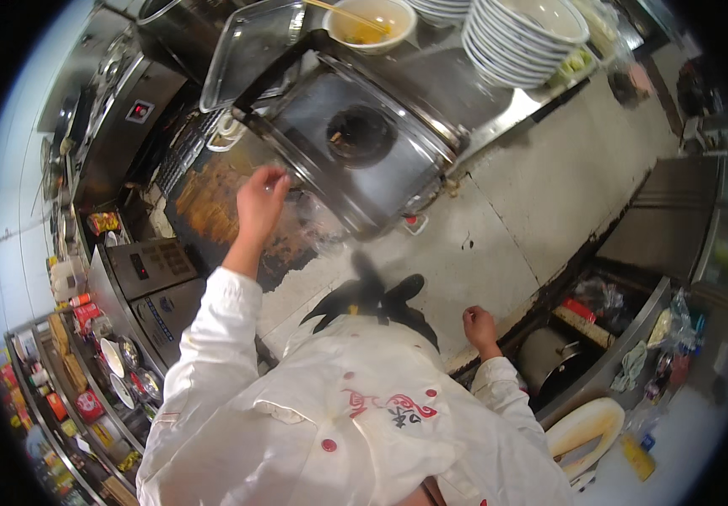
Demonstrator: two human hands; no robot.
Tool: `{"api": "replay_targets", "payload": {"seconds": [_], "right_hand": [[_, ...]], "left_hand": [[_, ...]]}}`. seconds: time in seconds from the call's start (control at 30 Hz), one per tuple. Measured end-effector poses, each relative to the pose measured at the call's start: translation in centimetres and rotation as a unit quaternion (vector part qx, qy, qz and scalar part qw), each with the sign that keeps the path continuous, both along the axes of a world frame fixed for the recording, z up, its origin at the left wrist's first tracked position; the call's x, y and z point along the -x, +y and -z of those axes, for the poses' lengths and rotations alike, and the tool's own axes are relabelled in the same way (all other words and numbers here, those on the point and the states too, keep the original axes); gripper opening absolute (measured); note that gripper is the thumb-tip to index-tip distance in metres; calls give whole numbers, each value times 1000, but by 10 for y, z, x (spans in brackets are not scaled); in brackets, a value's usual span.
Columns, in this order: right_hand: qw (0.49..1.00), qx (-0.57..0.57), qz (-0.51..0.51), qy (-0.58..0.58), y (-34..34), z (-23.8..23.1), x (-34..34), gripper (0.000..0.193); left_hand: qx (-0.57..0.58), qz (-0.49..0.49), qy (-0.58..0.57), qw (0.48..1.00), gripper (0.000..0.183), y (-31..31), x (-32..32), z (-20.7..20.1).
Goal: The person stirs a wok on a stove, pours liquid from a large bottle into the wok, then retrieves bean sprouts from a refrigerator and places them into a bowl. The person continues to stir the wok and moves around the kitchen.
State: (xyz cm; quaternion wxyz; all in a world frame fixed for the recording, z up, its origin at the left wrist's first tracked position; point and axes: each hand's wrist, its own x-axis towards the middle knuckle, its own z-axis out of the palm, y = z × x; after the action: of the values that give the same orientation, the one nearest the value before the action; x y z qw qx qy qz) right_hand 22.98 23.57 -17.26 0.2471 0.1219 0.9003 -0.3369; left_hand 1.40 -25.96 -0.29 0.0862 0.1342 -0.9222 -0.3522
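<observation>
Rectangular grey-steel box (354,175), upper centre, long axis slanting down-right, lies up-right of nearer, half-curled left hand (261,204); right hand (480,328) loosely closed.

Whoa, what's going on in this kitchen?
Someone in a white cloth jacket with red buttons is working here. Their left hand is close to a square, shiny steel unit with a dark round middle; touching isn't clear. Their right hand hangs off to the side. Neither clearly holds anything. A stack of round white bowls stands nearby.
</observation>
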Motion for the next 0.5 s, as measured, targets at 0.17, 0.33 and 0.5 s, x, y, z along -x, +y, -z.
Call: {"api": "replay_targets", "payload": {"seconds": [0.17, 0.33, 0.5], "right_hand": [[994, 8, -104, 36, -72, 8, 12, 20], [972, -41, -229, 44, -209, 24, 48, 20], [951, 33, -307, 26, -421, 19, 94, 26]], "left_hand": [[-2, -120, -133, 984, 27, -108, -109, 49], [22, -237, -275, 931, 29, -279, -238, 139], [6, -259, -389, 884, 33, -448, -353, 200]]}}
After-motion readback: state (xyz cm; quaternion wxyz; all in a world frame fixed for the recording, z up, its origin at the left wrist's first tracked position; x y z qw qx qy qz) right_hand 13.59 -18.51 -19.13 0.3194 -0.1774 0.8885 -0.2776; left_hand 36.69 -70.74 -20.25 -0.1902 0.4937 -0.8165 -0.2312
